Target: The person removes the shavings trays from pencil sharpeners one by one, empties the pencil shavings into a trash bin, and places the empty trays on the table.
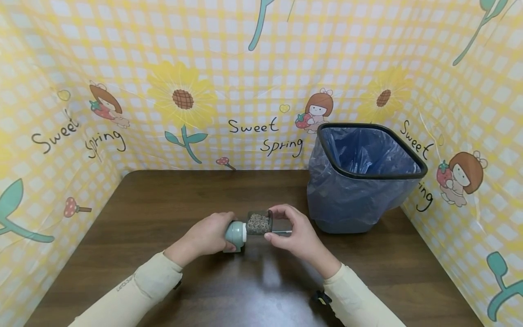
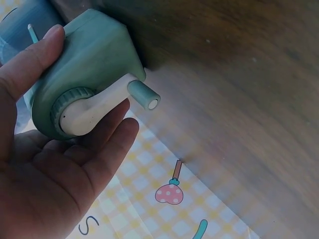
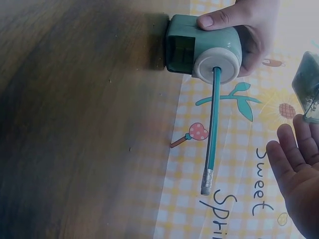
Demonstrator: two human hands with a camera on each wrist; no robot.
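My left hand grips a green hand-crank pencil sharpener over the table. In the left wrist view its white crank with a green knob faces the camera, beside the palm. A green pencil sticks out of the sharpener's round white front, eraser end outward. Below that front, a square drawer opening gapes dark. My right hand holds the see-through shavings drawer between thumb and fingers, just right of the sharpener. Grey-brown shavings show in it; the right wrist view cuts part of it off.
A bin with a black rim and a clear plastic liner stands at the right rear of the brown wooden table. Yellow checked cloth with printed flowers and figures surrounds the table's back and sides. Tiny specks dot the tabletop.
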